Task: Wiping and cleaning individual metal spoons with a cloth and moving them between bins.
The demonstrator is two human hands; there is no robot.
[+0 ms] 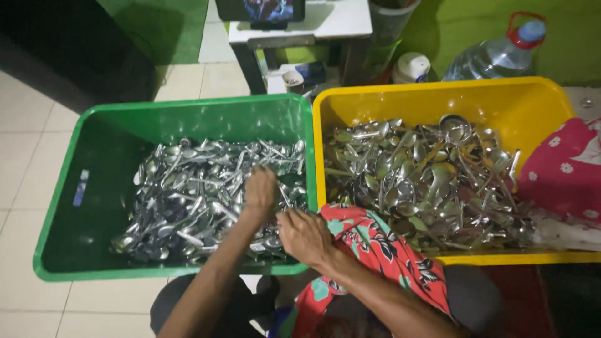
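A: Where do the two hands stand?

B: Both work inside the green tub (94, 188); the left hand (260, 191) rests on the heap of steel spoons (188, 194) near the tub's right wall, its fingers curled down into the pile; whether they close on a spoon cannot be told, as the back of the hand hides them. The right hand (305, 235) sits just beside it at the tub's near right corner; its fingers are bent narrow around what looks like one or two spoon handles, though blur prevents certainty.

A: And the other cutlery?

B: The yellow tub (532, 106) touches the green one on its right side; it holds a second heap of spoons and ladles (432, 181), untouched by either hand; a red flowered cloth (375, 244) lies across the person's knee between the tubs.

A: Which step appears to be in hand?

B: By judgement, picking or sorting within the green heap; the hands sit in mid-pile.

A: What does the next move call for?

B: Probably a firm pinch on a single handle; the pieces are tangled, so a straight lift may drag neighbours along.
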